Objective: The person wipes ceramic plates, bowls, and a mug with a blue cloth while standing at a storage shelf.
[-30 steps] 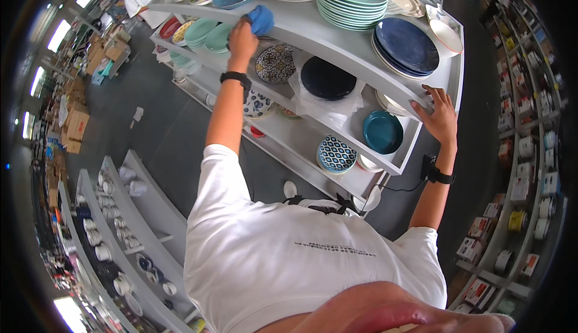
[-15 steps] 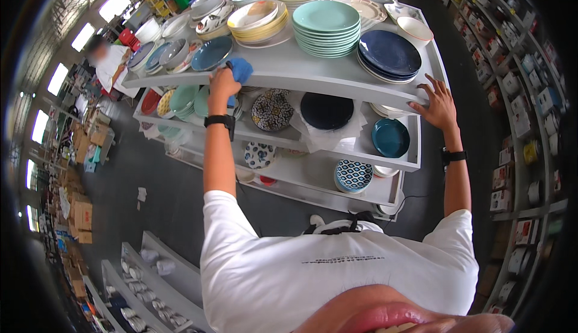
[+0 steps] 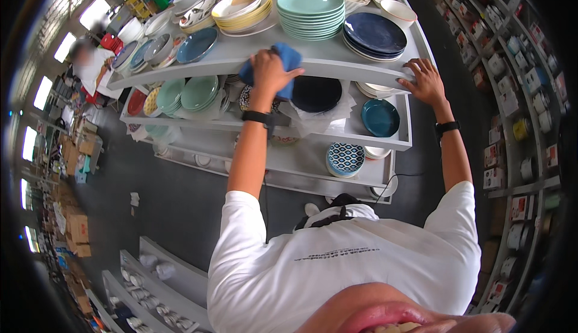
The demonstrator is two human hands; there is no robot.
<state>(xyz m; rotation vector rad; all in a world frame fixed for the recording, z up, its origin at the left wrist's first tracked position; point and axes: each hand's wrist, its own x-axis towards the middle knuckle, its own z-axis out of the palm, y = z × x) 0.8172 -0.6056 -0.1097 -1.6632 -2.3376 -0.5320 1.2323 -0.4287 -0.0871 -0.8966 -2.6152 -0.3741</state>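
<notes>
Sliding rightward along the shelf edge (image 3: 352, 70) since the earlier frame, the left hand (image 3: 271, 75) is now holding a blue cloth (image 3: 288, 58) against it, just below the green plates (image 3: 310, 14). Fingers of the right hand (image 3: 426, 82) are spreading loosely over the edge, well right of the cloth. By my judgement, wiping is going partway: left of the cloth-holding fingers some stretch is probably done; between both hands, some is probably remaining.

Rag (image 3: 289, 57): matt cloth. Navy plates (image 3: 374, 33): glossy. Shelf edge (image 3: 355, 71): smooth.
</notes>
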